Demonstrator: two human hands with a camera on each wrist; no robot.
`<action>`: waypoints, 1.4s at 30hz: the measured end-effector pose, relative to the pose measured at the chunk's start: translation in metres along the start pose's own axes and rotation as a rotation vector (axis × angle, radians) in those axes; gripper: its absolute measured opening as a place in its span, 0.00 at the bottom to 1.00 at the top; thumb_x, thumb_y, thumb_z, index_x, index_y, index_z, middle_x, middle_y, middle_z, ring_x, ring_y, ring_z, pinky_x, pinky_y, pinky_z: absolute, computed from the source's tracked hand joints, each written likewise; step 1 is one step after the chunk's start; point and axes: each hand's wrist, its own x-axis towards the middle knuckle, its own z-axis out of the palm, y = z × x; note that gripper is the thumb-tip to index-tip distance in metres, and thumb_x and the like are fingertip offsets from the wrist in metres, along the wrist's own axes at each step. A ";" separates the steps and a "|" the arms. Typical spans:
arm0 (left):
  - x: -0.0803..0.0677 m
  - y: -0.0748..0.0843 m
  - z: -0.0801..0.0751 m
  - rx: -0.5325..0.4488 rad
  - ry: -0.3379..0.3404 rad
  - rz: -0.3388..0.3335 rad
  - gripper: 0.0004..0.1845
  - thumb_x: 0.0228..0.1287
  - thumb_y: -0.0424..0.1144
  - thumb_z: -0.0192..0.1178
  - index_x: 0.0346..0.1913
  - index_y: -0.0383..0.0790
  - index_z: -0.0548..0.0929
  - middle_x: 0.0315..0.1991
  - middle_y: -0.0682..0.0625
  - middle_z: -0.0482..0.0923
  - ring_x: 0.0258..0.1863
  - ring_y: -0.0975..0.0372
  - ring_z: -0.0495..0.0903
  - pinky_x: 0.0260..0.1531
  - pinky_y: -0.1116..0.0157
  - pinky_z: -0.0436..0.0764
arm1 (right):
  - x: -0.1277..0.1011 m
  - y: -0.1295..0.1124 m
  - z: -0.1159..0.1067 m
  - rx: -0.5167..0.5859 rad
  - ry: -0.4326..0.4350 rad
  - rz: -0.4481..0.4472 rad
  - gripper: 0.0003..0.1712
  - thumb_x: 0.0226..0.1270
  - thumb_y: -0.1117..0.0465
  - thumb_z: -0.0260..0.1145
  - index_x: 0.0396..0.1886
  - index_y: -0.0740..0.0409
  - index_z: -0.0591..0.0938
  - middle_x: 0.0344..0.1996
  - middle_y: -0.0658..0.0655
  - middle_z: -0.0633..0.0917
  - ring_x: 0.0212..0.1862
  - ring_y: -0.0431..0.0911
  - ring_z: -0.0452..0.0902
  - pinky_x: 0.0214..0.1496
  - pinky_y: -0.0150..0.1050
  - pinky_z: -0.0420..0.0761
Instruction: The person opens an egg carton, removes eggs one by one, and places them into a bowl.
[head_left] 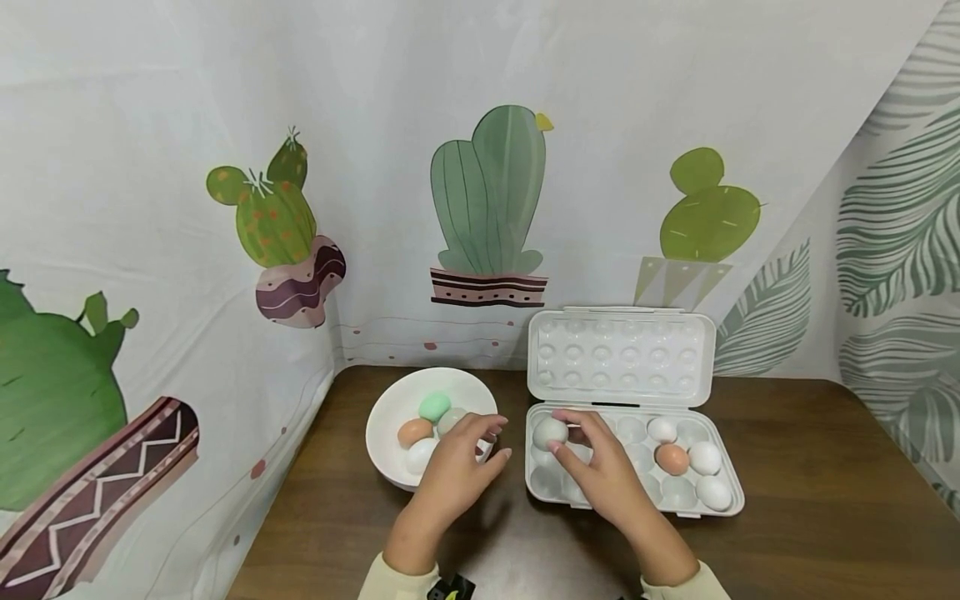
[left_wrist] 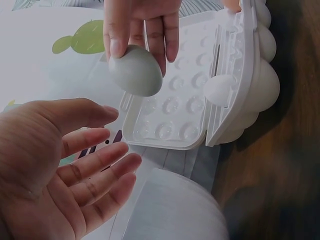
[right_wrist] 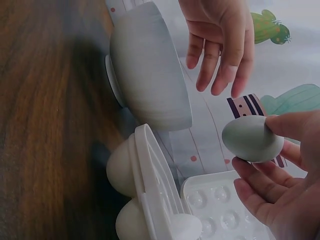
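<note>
A staged tabletop set is showing here rather than a lived-in room, something like a small recording booth made to feel homely. Printed fabric sheets [head_left: 480, 167] with cartoon cacti and pale leaf patterns are hanging as backdrop on three sides, draping down to a dark wooden table [head_left: 810, 517]. Household kitchen items are sitting on it: a white bowl [head_left: 390, 417] of eggs and an open white plastic egg tray [head_left: 622, 354]

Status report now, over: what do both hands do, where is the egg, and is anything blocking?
Right hand pinches pale grey-green egg above egg tray, left end. Left hand open, empty, by white bowl. Tray cells below look free.
</note>
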 end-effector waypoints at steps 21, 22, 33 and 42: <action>-0.001 0.007 0.007 0.040 -0.042 0.020 0.21 0.62 0.41 0.70 0.57 0.48 0.82 0.45 0.57 0.81 0.45 0.60 0.83 0.43 0.67 0.82 | -0.003 -0.007 0.006 0.006 -0.065 0.003 0.22 0.70 0.52 0.68 0.62 0.45 0.79 0.54 0.46 0.80 0.53 0.42 0.81 0.56 0.50 0.83; -0.001 0.007 0.007 0.047 -0.041 0.020 0.21 0.62 0.42 0.70 0.57 0.48 0.82 0.45 0.58 0.81 0.44 0.61 0.83 0.43 0.68 0.82 | -0.003 -0.007 0.007 0.011 -0.067 -0.003 0.22 0.70 0.52 0.68 0.62 0.47 0.79 0.54 0.46 0.80 0.53 0.42 0.82 0.56 0.50 0.83; -0.003 0.011 0.011 0.046 -0.055 0.040 0.20 0.61 0.41 0.71 0.56 0.48 0.82 0.44 0.57 0.81 0.43 0.65 0.81 0.43 0.68 0.81 | -0.004 -0.006 0.011 0.032 -0.087 -0.039 0.22 0.70 0.53 0.69 0.62 0.46 0.78 0.57 0.46 0.79 0.53 0.41 0.82 0.58 0.40 0.83; -0.004 0.013 0.014 0.047 -0.053 0.048 0.20 0.61 0.41 0.71 0.56 0.48 0.82 0.44 0.56 0.81 0.45 0.64 0.81 0.47 0.65 0.81 | -0.004 -0.007 0.013 0.046 -0.089 -0.035 0.23 0.70 0.53 0.69 0.62 0.51 0.78 0.56 0.47 0.79 0.53 0.41 0.83 0.57 0.41 0.83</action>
